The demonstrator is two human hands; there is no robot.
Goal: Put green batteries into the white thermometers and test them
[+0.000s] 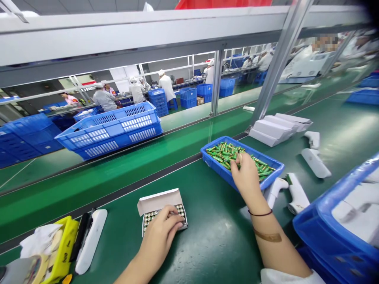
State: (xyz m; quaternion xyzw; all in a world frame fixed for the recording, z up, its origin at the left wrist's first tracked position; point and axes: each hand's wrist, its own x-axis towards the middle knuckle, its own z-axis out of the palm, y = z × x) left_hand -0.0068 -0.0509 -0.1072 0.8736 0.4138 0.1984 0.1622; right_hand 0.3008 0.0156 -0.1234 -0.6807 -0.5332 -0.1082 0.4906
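From afar, I think my left hand (161, 228) steadies the white box (161, 201) while my right hand (245, 171) is over the blue tray (216, 165), but I can't tell either's grip.

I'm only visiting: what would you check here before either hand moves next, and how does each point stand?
1. White cardboard box open: ok, cells show inside.
2. Left hand at the box: ok, over the round, metallic cell ends.
3. Right hand at the rectangular blue plastic tray: ok, at the pile inside.
4. Supply of green cylindrical batteries: ok, many in the tray.
5. Right hand's grip on a battery: cannot tell, too little shows.
6. Box full: cannot tell, the left hand covers part of it.
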